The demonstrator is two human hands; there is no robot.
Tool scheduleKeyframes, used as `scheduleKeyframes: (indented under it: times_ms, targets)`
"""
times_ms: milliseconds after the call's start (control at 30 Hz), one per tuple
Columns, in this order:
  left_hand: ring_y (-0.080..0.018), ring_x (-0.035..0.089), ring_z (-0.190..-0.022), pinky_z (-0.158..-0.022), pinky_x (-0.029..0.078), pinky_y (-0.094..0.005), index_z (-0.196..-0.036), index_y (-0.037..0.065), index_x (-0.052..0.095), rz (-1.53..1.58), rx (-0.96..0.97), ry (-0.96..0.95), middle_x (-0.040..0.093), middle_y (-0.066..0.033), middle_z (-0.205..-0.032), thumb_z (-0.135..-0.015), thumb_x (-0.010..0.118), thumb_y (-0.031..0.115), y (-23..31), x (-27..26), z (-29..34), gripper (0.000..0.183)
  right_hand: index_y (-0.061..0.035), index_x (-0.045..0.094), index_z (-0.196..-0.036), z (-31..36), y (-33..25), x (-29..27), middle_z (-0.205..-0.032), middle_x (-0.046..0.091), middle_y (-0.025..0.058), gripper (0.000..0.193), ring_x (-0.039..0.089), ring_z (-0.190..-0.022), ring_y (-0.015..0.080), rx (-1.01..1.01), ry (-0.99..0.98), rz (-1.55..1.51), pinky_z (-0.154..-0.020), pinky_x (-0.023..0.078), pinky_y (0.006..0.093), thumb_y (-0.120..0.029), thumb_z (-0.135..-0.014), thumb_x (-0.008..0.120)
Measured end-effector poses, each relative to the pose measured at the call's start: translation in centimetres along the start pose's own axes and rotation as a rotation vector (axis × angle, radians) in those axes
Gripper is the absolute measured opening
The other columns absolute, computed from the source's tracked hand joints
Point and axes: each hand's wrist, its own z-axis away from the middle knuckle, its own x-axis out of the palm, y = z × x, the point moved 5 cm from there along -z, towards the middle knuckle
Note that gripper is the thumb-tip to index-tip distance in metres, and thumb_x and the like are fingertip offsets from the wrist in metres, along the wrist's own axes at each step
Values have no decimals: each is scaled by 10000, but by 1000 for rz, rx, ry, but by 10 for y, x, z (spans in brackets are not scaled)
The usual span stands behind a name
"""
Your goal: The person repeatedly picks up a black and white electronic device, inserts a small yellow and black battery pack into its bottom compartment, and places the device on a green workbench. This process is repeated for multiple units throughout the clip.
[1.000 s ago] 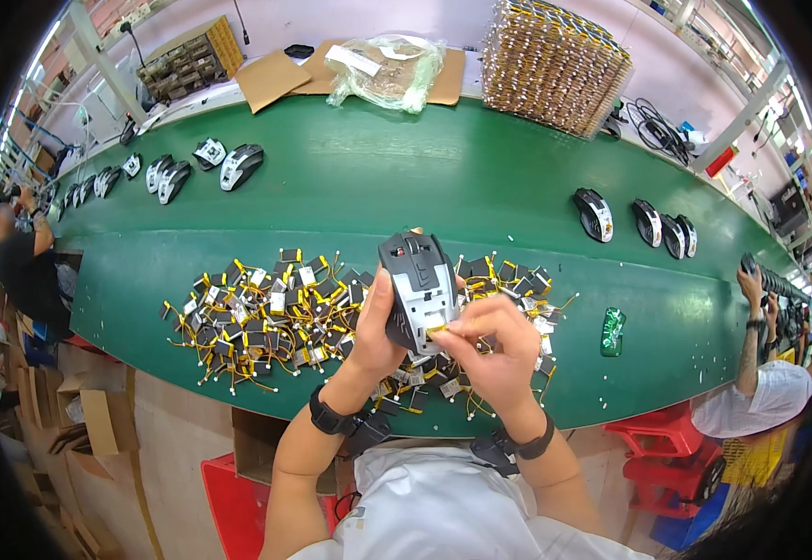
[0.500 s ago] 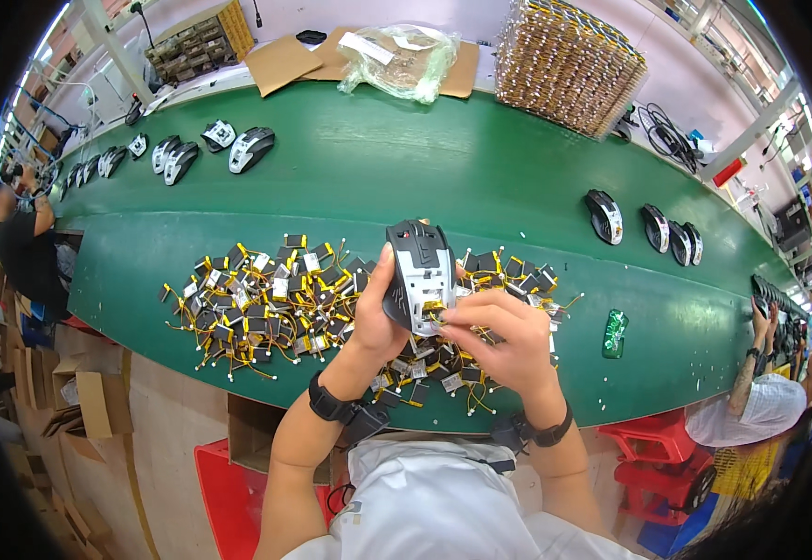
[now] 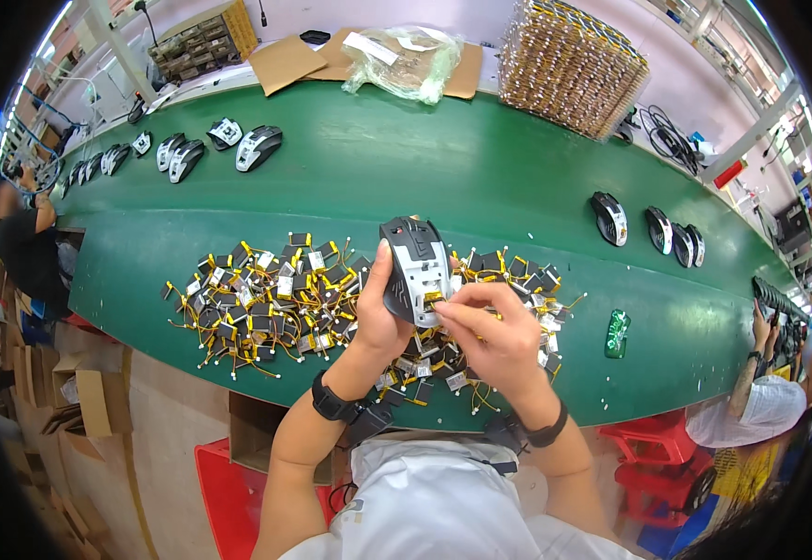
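A black and grey computer mouse point(image 3: 417, 264) is held up above the bench in my left hand point(image 3: 380, 313), whose fingers wrap round its left side. The mouse's underside faces up, with an open recess near its lower end. A small yellow and dark piece, like one of the batteries, shows in that recess. My right hand point(image 3: 497, 329) is closed in a pinch at the recess; what sits between the fingertips is too small to make out. Beneath both hands spreads a pile of small wired battery packs point(image 3: 270, 301), dark and silver with yellow tape and white connectors.
More mice stand on the green bench point(image 3: 424, 159), some at back left point(image 3: 258, 148), others at right point(image 3: 608, 218). A shiny green piece point(image 3: 617, 334) lies right of the pile. Cardboard with plastic wrap point(image 3: 406, 65) and a stacked tray block point(image 3: 569, 75) are behind. People work at both ends.
Both hands and the mouse have shifted slightly left and up. My right fingers have moved a little at the recess. My left hand keeps its hold.
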Motion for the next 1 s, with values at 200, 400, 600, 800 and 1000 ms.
scheduleKeyframes:
  times_ms: [200, 400, 600, 800, 1000]
  targets:
    - [-288, 670, -1014, -894, 544, -415, -1377, 73, 467, 30, -1, -5, 665, -195, -1118, -1044, 252, 513, 0, 0, -2, 592, -38, 715, -902, -12, -6, -3, -868, 673, 71, 214, 654, -739, 226, 21, 80, -5, -634, 536, 323, -35, -716, 822]
    - [-260, 675, -975, -843, 553, -377, -1336, 88, 493, 53, 180, 95, 667, -196, -1114, -1050, 247, 508, 11, -2, 2, 565, 14, 709, -968, 2, -24, 19, -1011, 696, 121, 255, 663, -817, 260, -114, 171, 218, -690, 549, 346, -3, -728, 793]
    - [-286, 680, -892, -745, 582, -413, -1280, 106, 527, 130, 177, 153, 665, -182, -1084, -1045, 249, 528, 13, -8, 0, 558, 5, 679, -1164, 9, -31, 33, -1169, 600, 132, 434, 566, -1008, 314, -97, 72, 320, -844, 490, 405, -2, -733, 729]
    - [-288, 673, -877, -778, 572, -411, -1286, 105, 506, 213, 151, 64, 649, -169, -1092, -1043, 266, 544, 12, -7, 5, 556, -23, 673, -1173, 8, -28, 42, -1118, 587, 103, 510, 561, -1008, 305, -110, 90, 268, -859, 481, 402, 24, -665, 686]
    - [-283, 687, -822, -762, 575, -398, -1253, 64, 526, 127, 104, 62, 664, -154, -1086, -1038, 256, 552, 17, 0, 6, 598, -47, 681, -1160, 9, -24, 32, -1117, 595, 78, 522, 565, -998, 285, -227, 23, 343, -847, 486, 391, 22, -643, 662]
